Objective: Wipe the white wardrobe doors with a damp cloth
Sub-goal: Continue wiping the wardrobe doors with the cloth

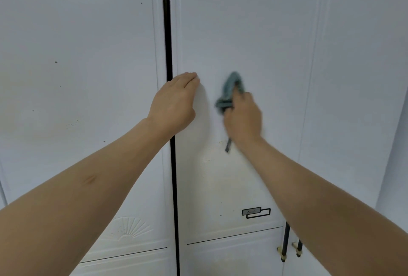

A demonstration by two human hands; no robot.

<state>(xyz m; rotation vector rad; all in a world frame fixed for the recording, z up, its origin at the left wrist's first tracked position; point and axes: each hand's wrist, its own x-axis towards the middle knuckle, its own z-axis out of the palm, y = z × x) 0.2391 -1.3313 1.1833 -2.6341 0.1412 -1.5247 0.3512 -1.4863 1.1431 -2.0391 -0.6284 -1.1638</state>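
White wardrobe doors fill the view. My right hand (242, 119) grips a bunched teal cloth (229, 90) against the middle door (242, 33), with a strand of the cloth hanging below my wrist. The hand and cloth are blurred. My left hand (174, 101) rests with straight fingers on the same door's left edge, beside the dark gap (169, 33) that separates it from the left door (77, 55). Small dark specks dot the left door, and faint yellowish stains show on the middle door below my right hand.
A small grey label plate (256, 212) sits low on the middle door. Two dark bar handles with brass ends (290, 247) stand at the lower right where the middle and right doors (357, 55) meet. A fan-shaped relief (130, 229) decorates the left door's lower panel.
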